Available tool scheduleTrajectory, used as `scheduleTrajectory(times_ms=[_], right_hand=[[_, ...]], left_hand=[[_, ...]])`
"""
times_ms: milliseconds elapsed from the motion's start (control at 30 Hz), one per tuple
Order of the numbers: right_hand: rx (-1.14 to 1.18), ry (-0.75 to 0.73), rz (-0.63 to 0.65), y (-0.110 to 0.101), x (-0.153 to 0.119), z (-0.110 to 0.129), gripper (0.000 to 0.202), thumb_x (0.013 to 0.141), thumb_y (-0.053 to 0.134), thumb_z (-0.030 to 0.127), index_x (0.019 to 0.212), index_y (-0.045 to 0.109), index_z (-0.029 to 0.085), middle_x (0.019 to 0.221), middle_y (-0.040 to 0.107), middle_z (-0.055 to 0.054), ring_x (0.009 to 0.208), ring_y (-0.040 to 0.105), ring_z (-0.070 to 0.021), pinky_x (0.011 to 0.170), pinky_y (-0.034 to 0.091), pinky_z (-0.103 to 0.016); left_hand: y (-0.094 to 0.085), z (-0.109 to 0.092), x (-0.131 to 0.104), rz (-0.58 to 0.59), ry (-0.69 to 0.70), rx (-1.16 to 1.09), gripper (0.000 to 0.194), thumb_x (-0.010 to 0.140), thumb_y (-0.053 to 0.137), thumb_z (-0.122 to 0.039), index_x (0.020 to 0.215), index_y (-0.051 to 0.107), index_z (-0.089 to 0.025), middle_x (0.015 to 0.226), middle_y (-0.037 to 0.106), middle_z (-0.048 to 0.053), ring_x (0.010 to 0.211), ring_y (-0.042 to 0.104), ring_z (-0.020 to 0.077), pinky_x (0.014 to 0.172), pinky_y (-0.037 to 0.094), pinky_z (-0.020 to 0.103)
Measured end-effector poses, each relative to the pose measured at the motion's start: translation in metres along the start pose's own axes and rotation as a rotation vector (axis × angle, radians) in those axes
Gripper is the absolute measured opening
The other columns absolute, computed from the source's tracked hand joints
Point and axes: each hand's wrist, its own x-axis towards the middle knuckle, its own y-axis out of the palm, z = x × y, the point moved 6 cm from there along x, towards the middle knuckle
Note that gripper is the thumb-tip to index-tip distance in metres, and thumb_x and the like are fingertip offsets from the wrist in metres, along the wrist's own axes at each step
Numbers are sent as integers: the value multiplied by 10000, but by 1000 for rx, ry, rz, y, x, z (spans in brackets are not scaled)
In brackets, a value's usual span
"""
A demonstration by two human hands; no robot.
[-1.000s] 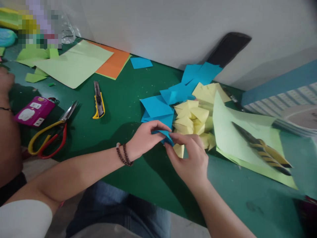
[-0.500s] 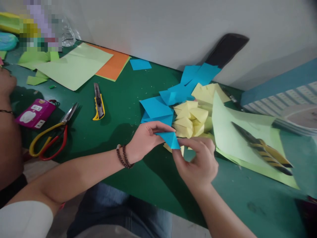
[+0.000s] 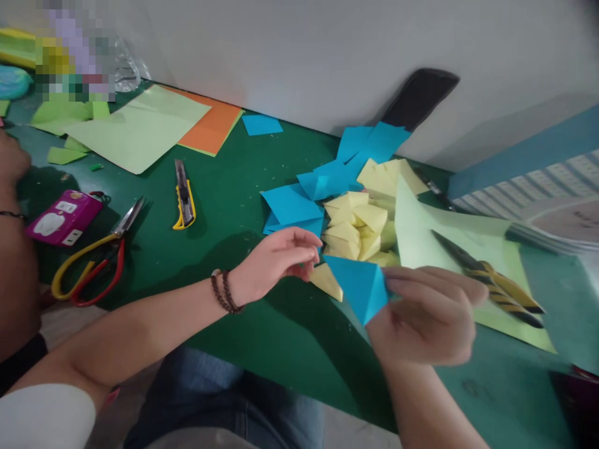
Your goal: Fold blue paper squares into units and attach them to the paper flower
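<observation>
Pinched by one corner in my right hand [image 3: 428, 312] is a folded blue paper triangle [image 3: 359, 284], raised above the table. My left hand [image 3: 281, 259] is just left of it, fingers loosely curled and apart, holding nothing. Behind both hands lies a pile of folded pale yellow paper pieces [image 3: 358, 224]. One yellow piece [image 3: 328, 282] lies nearer, between my hands. Folded blue paper pieces [image 3: 294, 206] are spread beyond my left hand, with more blue sheets [image 3: 374, 142] reaching back to the wall.
A yellow cutter knife [image 3: 185, 196], scissors [image 3: 105, 255] and a purple box [image 3: 65, 217] lie left on the green table [image 3: 224, 206]. Black-and-yellow scissors [image 3: 489, 280] rest on green paper at right, near a striped box [image 3: 533, 187]. Another person's arm [image 3: 16, 249] is at far left.
My left hand has let go of the blue paper. My right hand has carried it a little right and turned it, so its folded face shows larger.
</observation>
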Motion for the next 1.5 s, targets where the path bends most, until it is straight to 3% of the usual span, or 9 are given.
scheduleTrajectory(times_ms=[133, 267, 333, 467, 567, 733, 967, 1300, 1500], right_hand=[[-9, -51, 103, 3, 0, 5, 201, 723, 676, 100, 776, 552, 249, 808, 702, -4, 643, 603, -164, 603, 491, -325], [-29, -146, 100, 9, -2, 13, 227, 731, 658, 51, 799, 573, 250, 839, 708, -8, 736, 624, -176, 659, 509, -329], [-3, -90, 126, 14, -3, 12, 236, 747, 656, 58, 845, 589, 263, 905, 705, -15, 787, 643, -183, 691, 517, -343], [262, 394, 128, 20, -8, -10, 220, 840, 618, 166, 1036, 593, 263, 1014, 686, -65, 769, 638, -183, 630, 511, -339], [630, 776, 185, 29, -18, -21, 250, 902, 585, 295, 1149, 565, 272, 934, 687, -41, 614, 555, -131, 519, 460, -282], [938, 1090, 322, 44, -27, -21, 325, 794, 737, 329, 1094, 614, 301, 707, 600, 54, 467, 414, -62, 393, 332, -190], [1103, 1099, 347, 51, -27, -21, 285, 752, 785, 302, 1017, 682, 296, 667, 608, 61, 445, 418, -37, 399, 373, -164], [1136, 1014, 439, 55, -28, -19, 289, 748, 782, 269, 1019, 690, 312, 725, 700, 40, 568, 637, -126, 479, 571, -259], [1003, 912, 564, 50, -29, -29, 340, 741, 790, 316, 1062, 681, 286, 704, 678, 23, 562, 605, -118, 522, 560, -258]], left_hand=[[16, 20, -7, 321, -337, -147, 623, 625, 739, -706, 858, 651, -134, 737, 643, 40, 651, 611, 158, 591, 526, 300], [18, 21, -7, 334, -336, -152, 489, 515, 921, -441, 822, 687, -141, 743, 670, 4, 676, 625, 112, 676, 531, 249], [17, 17, -5, 304, -291, -154, 436, 526, 927, -379, 825, 707, -151, 752, 682, -4, 684, 631, 102, 686, 521, 234], [15, 9, -3, 279, -206, -105, 382, 520, 927, -347, 779, 717, -161, 758, 698, -2, 702, 637, 112, 692, 509, 250], [14, 5, -3, 256, -162, -49, 362, 528, 921, -334, 769, 721, -153, 772, 702, 5, 746, 637, 124, 739, 508, 275], [15, 4, -2, 246, -131, -20, 333, 549, 913, -297, 799, 742, -160, 821, 716, 13, 782, 636, 133, 847, 496, 323], [12, 15, 0, 323, -219, -145, 379, 579, 904, -361, 853, 739, -158, 815, 703, 30, 760, 618, 131, 784, 479, 284], [13, 21, -3, 402, -304, -189, 408, 562, 908, -286, 907, 728, -162, 865, 710, 51, 751, 618, 147, 761, 480, 311], [7, 15, -1, 321, -308, -187, 332, 627, 871, -392, 749, 676, -153, 791, 657, 28, 731, 594, 143, 717, 467, 291]])
